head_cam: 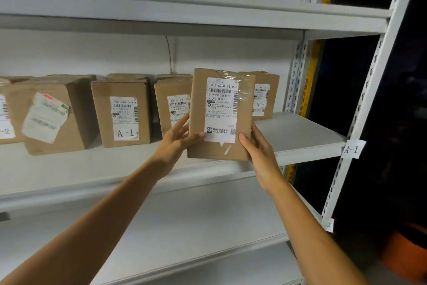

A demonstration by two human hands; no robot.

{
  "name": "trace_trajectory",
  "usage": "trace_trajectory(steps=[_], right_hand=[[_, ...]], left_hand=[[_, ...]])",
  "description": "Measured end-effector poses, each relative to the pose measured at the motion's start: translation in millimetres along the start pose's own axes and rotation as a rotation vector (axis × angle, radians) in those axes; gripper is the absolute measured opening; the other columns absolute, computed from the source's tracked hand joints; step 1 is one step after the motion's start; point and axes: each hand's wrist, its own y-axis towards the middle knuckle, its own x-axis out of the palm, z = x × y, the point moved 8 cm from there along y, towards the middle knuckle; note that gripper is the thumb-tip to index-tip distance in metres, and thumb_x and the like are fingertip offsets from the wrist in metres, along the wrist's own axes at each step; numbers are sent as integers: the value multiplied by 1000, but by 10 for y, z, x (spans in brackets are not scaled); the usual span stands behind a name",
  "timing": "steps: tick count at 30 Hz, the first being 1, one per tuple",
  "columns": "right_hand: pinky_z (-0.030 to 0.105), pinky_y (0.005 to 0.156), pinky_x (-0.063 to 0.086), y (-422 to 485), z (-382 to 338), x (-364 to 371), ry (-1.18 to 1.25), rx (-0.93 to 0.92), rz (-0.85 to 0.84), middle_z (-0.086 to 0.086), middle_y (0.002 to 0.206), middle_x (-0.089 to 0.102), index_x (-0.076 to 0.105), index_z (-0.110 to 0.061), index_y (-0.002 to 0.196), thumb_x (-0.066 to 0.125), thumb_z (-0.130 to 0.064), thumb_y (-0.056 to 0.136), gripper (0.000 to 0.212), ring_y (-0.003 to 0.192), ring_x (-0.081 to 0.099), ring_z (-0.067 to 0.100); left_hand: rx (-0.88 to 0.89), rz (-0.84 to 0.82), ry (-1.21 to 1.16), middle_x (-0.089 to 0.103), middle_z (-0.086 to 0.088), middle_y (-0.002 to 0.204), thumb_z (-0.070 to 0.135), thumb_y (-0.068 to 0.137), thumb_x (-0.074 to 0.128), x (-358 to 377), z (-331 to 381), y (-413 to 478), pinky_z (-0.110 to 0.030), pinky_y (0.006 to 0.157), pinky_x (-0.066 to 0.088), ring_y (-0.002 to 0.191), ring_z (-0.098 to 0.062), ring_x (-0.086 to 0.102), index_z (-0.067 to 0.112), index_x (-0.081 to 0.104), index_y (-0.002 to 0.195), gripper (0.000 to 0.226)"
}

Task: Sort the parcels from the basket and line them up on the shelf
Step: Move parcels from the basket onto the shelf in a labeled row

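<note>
White shelf (300, 132) with boxes (122, 111), parcel (220, 113) in both hands.

Both arms are bare all the way down, no sleeves in sight anywhere. The left hand (175, 139) and right hand (261, 153) have no gloves, rings, watch or bands that I can spot. Fingernails look short and plain, slim forearms.
</note>
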Motion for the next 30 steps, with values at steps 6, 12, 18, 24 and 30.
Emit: trace_trajectory(steps=[6, 12, 18, 24, 30], right_hand=[[9, 85, 47, 258, 44, -92, -183, -39, 138, -16, 126, 59, 34, -31, 149, 58, -26, 97, 58, 110, 57, -5], [7, 81, 42, 526, 261, -247, -335, 4, 205, -7, 137, 53, 32, -24, 149, 56, -14, 97, 59, 113, 49, 2], [5, 68, 43, 895, 399, -383, -368, 20, 327, -2, 129, 58, 39, -20, 139, 73, -29, 84, 65, 107, 61, 10], [36, 51, 59, 1367, 576, -437, -326, 50, 278, 5, 113, 66, 46, -22, 123, 77, -42, 76, 59, 62, 70, 20], [26, 74, 57, 1698, 711, -380, -391, 38, 268, 5, 123, 62, 45, -14, 134, 76, -32, 82, 63, 91, 69, 12]], left_hand=[[114, 116, 42, 65, 1, 120, -8, 79, 68, -7, -93, 353, -30, 79, 57, 99, -10, 68, 16, 48, 139, 67], [232, 241, 358, 58, 24, 100, -1, 82, 65, 65, -187, 604, -5, 61, 47, 82, 15, 59, 16, 50, 132, 55], [297, 235, 566, 44, -5, 134, 3, 80, 70, 222, -268, 854, -26, 86, 55, 108, -12, 56, 14, 35, 143, 73], [545, 230, 1009, 5, -16, 155, 6, 82, 70, 365, -150, 1108, -50, 103, 38, 139, -38, 25, 21, 18, 150, 87], [652, 283, 1544, 14, -21, 155, 11, 78, 74, 469, -152, 1317, -55, 113, 14, 141, -40, 13, -1, 23, 148, 87]])
